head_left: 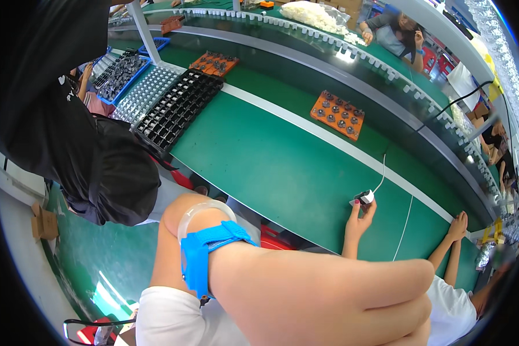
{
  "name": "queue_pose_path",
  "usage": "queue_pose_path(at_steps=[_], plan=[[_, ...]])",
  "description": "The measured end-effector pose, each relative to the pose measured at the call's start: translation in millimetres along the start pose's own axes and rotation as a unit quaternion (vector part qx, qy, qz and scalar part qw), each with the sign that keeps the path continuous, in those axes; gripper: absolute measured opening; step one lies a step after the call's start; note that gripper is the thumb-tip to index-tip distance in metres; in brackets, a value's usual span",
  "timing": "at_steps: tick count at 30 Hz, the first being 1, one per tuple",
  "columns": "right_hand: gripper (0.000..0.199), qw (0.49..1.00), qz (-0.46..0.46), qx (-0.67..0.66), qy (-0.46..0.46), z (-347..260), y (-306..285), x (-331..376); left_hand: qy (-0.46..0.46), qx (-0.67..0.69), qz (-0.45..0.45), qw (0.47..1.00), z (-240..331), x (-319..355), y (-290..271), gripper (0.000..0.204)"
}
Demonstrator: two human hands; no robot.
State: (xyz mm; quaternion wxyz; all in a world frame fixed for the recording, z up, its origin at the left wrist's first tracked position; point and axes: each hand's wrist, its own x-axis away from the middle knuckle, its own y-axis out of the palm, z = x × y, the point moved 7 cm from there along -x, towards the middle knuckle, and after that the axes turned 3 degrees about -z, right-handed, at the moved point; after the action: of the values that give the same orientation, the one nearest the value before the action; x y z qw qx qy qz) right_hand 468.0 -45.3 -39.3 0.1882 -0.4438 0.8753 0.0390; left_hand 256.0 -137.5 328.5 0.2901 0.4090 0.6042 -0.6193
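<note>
One bare forearm (305, 288), seemingly the person's right, is crossing the lower part of the view. It is wearing a blue wrist strap (205, 259) with a clear bangle (205, 210) just beyond it. The right hand (168, 254) is bending down toward a white cloth (167, 317), and its fingers are hiding there, so I cannot tell whether the grip is apart or together. The left hand is not showing at all.

The strap is lying snug on the wrist, touching the bangle and well apart from the green bench (282, 167). Nearest to it on the bench is a black cell tray (176, 112), sitting at the near edge beside a clear tray (141, 95) and a blue bin (118, 75) of dark parts. Two orange trays (338, 114) of small round parts are resting farther out.

As a judgement, the strap is doing its best work lying flat on bare skin, so the bangle is better kept from sliding under it.

To the right, a co-worker's hand (360, 216) is pinching a small white-and-black device (364, 198) trailing a white cable (380, 173). A person in black (98, 167) is leaning in at the left.
</note>
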Motion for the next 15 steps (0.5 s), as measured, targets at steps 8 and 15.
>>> queue_pose_path(at_steps=[8,15], plan=[[0.039,0.999,0.0,-0.039,0.003,23.8,28.4,-42.9,-0.023,-0.011,0.008,1.0,-10.4,6.3,5.9,0.004],[0.036,0.99,0.026,-0.139,-0.011,44.4,53.9,-99.8,-0.048,-0.057,0.114,0.991,-42.8,2.4,12.2,0.003]])
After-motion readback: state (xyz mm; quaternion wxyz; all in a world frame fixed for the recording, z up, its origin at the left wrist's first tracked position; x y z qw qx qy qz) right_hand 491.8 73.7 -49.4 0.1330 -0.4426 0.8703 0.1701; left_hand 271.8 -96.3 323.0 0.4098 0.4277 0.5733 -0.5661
